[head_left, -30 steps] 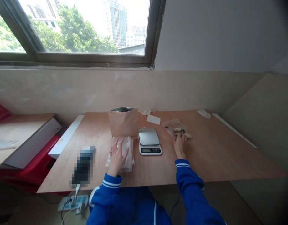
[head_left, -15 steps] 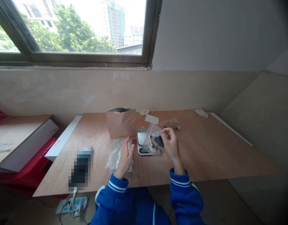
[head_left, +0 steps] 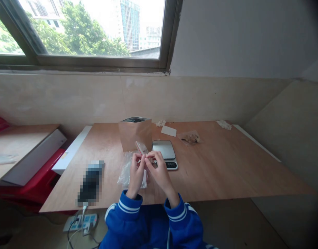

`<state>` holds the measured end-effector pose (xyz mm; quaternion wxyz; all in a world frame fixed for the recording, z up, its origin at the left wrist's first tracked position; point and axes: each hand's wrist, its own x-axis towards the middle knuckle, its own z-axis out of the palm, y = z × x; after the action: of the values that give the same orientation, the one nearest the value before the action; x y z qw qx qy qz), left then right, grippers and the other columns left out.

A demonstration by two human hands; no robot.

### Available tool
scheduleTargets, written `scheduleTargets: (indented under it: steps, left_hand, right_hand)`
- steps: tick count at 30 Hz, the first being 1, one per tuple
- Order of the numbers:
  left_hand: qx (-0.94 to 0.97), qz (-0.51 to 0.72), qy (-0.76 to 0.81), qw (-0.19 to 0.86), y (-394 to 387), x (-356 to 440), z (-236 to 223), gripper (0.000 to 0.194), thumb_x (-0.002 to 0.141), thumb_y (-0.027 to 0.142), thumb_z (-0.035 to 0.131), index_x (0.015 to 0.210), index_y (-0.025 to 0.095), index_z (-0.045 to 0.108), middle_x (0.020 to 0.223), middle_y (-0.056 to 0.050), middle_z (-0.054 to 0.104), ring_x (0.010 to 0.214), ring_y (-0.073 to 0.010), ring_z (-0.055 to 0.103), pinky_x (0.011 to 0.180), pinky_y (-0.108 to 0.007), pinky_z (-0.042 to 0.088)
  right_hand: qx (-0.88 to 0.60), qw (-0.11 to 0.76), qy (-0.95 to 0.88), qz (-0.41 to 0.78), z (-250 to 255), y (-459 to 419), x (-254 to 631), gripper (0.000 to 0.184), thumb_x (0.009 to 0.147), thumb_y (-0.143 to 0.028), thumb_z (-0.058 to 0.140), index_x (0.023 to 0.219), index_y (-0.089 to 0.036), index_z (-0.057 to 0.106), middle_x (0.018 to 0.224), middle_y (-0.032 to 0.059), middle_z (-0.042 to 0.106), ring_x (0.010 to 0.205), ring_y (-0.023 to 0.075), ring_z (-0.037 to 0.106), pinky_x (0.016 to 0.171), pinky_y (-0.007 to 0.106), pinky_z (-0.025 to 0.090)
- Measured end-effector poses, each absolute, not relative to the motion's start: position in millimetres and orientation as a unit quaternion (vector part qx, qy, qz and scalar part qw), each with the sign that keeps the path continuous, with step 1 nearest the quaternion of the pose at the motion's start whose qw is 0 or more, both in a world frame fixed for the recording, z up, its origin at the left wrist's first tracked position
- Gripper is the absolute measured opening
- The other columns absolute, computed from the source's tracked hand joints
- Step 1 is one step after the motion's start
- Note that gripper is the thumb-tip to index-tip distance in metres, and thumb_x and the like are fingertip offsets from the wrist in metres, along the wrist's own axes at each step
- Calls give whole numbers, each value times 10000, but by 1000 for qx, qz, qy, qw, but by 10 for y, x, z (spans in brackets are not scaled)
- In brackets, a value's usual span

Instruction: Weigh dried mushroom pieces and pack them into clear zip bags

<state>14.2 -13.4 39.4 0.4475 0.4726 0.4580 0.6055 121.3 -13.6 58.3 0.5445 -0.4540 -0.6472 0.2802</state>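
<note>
The room shows a beige tiled wall beneath a dark-framed window, with trees and tower blocks outside. A wooden table carries the items, recorded here left to right.

At far left stands a lower wooden desk, with a white box and a red plastic item beside it. On the floor below the table edge lies a power strip. A white cable rises from it to a dark object on the table, too pixelated to identify.

At centre, a kraft paper pouch stands upright with a dark lining at its mouth; its contents are not visible. A crumpled clear plastic bag lies in front of it. Over that bag, the left hand and right hand meet at a small zip bag with a red seam, held tilted upward. Each grip is narrow, pinching the bag, and its contents cannot be determined. Both wrists emerge from blue sleeves with white stripes.

Just right of the hands sits a digital scale, its front edge partly behind the right hand. Beyond it lie a crumpled white scrap, a white card, a clear bag holding brown pieces, and a second crumpled white scrap.
</note>
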Motion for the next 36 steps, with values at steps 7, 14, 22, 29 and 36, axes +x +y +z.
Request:
scheduleTargets:
  steps: [7,14,22,29,36]
  left_hand:
    - [453,599,449,484,-140,108,356,260,890,462,506,864,204,502,822,6,585,785,-138,593,734,-258,489]
    - [497,582,449,461,-137,93,397,262,883,459,522,846,200,513,819,-16,618,776,-155,615,727,-269,497]
    - [546,553,461,428,-95,53,370,244,892,454,503,820,223,474,665,10,563,592,-150,567,594,-271,453]
    - [586,525,480,388,-136,75,434,213,899,376,478,744,229,469,598,24,528,533,-138,502,557,-252,378]
    - [597,520,505,343,-231,-158,530,222,905,387,482,757,223,499,566,34,515,557,-139,499,610,-254,380]
  right_hand:
    - [-430,553,-605,379,495,-120,1183,150,854,-360,613,911,-222,615,1081,68,667,1020,204,641,923,356,512]
    - [-416,569,-556,440,492,-109,1159,189,836,-399,628,886,-218,605,1072,80,714,1027,214,674,915,365,540]
    - [-466,518,-632,338,550,-85,1265,154,875,-356,573,873,-228,660,933,49,730,896,217,678,841,374,530]
    - [-525,502,-660,192,511,-16,1307,87,864,-269,555,805,-238,611,842,37,698,857,222,631,832,376,485]
    - [-541,628,-523,199,626,161,1669,164,870,-372,538,886,-209,530,837,62,697,768,201,671,717,331,530]
